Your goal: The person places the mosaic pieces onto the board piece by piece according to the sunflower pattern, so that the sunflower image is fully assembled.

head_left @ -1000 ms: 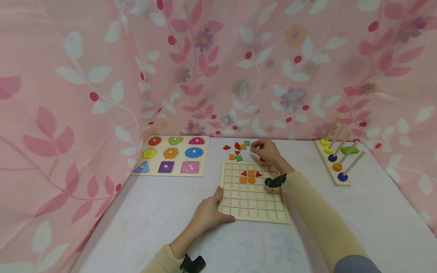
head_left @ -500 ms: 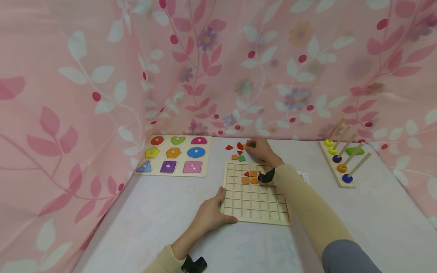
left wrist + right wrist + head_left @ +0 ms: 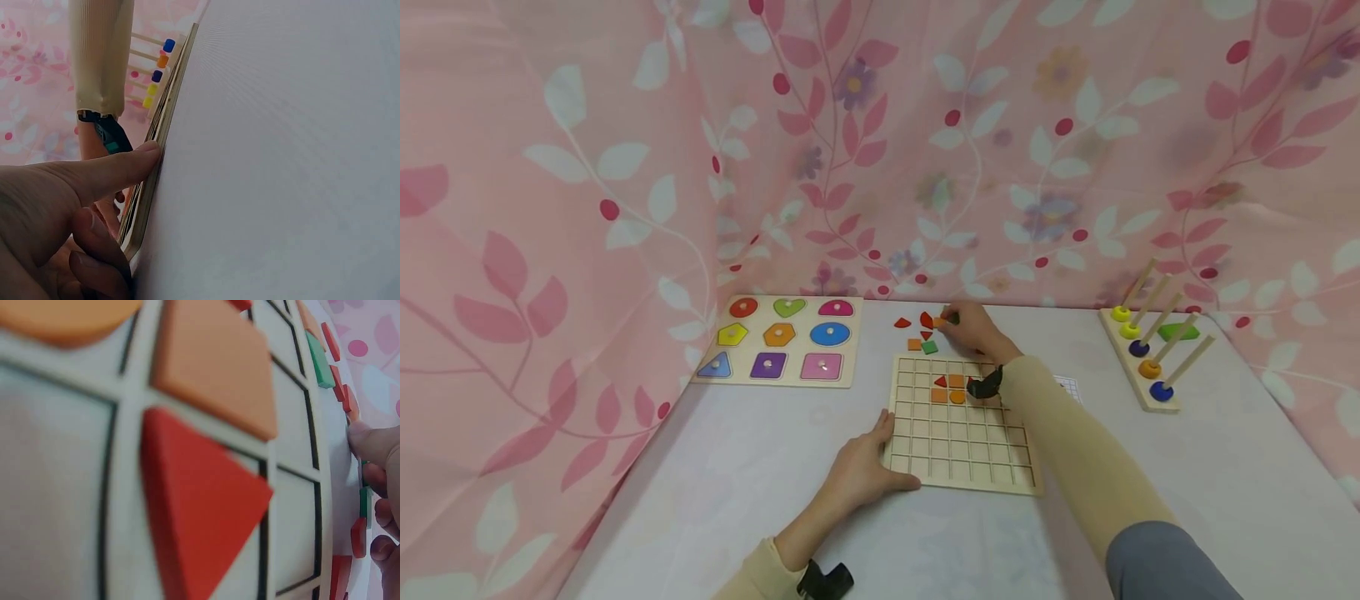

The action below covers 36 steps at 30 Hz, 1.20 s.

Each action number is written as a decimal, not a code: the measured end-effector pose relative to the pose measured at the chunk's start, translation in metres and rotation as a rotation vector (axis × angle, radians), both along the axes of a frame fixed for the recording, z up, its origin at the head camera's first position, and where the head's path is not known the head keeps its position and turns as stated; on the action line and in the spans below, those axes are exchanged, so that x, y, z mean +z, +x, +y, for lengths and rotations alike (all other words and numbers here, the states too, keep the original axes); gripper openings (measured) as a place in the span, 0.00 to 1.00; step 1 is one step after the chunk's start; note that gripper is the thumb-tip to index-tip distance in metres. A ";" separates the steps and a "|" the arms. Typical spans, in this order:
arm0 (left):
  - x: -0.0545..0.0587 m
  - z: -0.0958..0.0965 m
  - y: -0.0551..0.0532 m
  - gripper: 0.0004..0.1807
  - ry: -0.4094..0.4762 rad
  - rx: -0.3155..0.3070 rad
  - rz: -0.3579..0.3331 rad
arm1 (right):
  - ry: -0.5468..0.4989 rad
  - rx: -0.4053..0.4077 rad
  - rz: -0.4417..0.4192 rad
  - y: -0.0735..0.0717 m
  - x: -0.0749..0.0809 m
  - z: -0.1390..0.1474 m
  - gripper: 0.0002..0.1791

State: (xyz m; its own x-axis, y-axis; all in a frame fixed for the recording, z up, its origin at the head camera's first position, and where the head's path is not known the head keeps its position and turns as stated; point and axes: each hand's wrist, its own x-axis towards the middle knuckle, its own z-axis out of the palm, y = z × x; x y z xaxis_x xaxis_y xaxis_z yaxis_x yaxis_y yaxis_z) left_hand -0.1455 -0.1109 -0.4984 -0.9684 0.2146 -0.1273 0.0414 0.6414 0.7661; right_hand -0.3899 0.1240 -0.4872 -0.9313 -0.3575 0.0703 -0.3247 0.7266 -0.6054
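Observation:
A wooden grid board [image 3: 958,452] lies flat on the table. My left hand [image 3: 856,468] holds its near left corner, thumb [image 3: 134,164] against the near edge and fingers along the left side. On the grid sit orange squares [image 3: 215,369], an orange disc [image 3: 957,397] and red triangles [image 3: 206,515], one partly hidden by the right wrist camera. Beyond the far edge, my right hand [image 3: 976,327] has thumb and fingertips at a loose orange square [image 3: 937,322], pinching its side. Green pieces [image 3: 365,506] show behind its curled fingers.
Loose red pieces [image 3: 902,322], another orange square [image 3: 913,344] and a green square [image 3: 930,347] lie behind the board. A shape puzzle [image 3: 809,372] stands left, a peg stand [image 3: 1165,406] right. A printed card [image 3: 1067,387] shows partly beneath the right sleeve.
My right hand has moved left along the loose pieces, from the green piece to the orange square, then stayed there. The left hand keeps its hold on the board.

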 end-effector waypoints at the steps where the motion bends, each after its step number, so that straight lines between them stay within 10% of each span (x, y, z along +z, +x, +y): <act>1: 0.000 0.000 0.000 0.62 0.001 -0.001 -0.001 | 0.001 0.005 0.009 0.000 0.000 0.001 0.19; 9: 0.000 0.000 0.000 0.62 0.017 -0.001 -0.008 | -0.026 0.007 0.043 0.019 0.011 0.009 0.20; 23: 0.000 -0.001 0.001 0.62 0.020 0.003 -0.008 | -0.143 -0.072 0.055 0.131 0.015 0.041 0.15; 36: 0.000 -0.001 0.001 0.62 0.025 -0.006 0.016 | -0.106 -0.070 0.004 0.152 -0.008 0.061 0.16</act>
State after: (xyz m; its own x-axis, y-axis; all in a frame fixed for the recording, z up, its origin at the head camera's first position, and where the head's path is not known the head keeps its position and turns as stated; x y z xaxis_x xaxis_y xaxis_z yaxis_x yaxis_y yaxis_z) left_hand -0.1443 -0.1118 -0.4986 -0.9689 0.2233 -0.1066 0.0574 0.6218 0.7811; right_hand -0.2381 0.1847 -0.4952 -0.9532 -0.2823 0.1085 -0.2785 0.6797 -0.6786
